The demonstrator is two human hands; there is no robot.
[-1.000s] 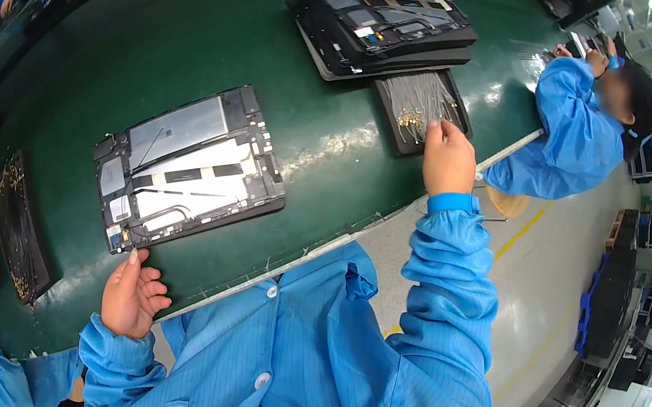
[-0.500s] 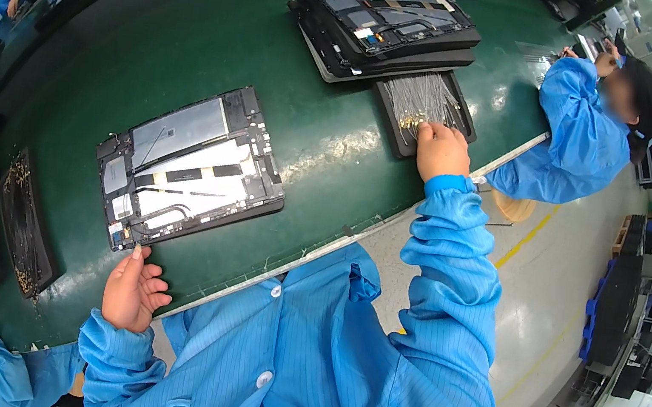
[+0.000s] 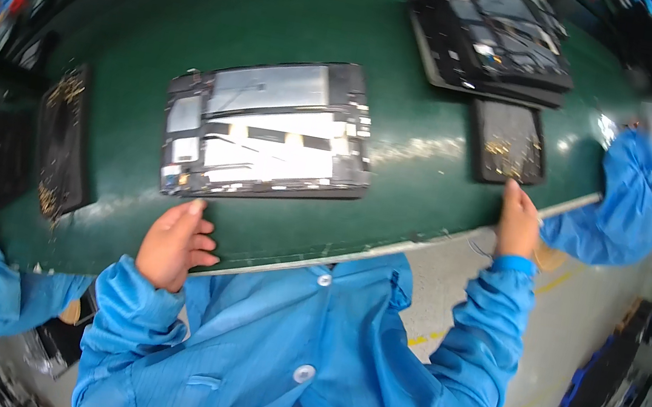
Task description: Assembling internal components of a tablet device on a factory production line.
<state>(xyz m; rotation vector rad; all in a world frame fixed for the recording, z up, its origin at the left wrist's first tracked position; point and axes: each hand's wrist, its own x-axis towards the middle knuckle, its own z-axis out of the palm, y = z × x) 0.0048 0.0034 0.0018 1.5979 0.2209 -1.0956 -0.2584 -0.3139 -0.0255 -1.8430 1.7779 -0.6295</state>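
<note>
On the green table lies an opened tablet [image 3: 270, 99], its inner side up with grey and white panels, flat cables and a black frame. My left hand [image 3: 179, 244] is by its near left corner, fingers apart and loosely bent, with nothing in them; whether a fingertip touches the tablet I cannot tell. My right hand [image 3: 518, 223] is at the near edge of a small black tray [image 3: 482, 156] that holds thin cables [image 3: 516, 149] with gold-coloured ends. Its fingers are pressed together, and motion blur hides what is between them.
A stack of opened tablets [image 3: 499, 47] stands behind the small tray. At the left lies a long dark tray [image 3: 63, 151] with more gold-tipped cables. A co-worker in blue [image 3: 633, 199] sits at the right, and another in blue [image 3: 17, 298] at the lower left.
The view has turned, shifting the whole scene. My right hand has drawn back from over the cables to the small tray's near edge. My left hand remains by the tablet's corner.
</note>
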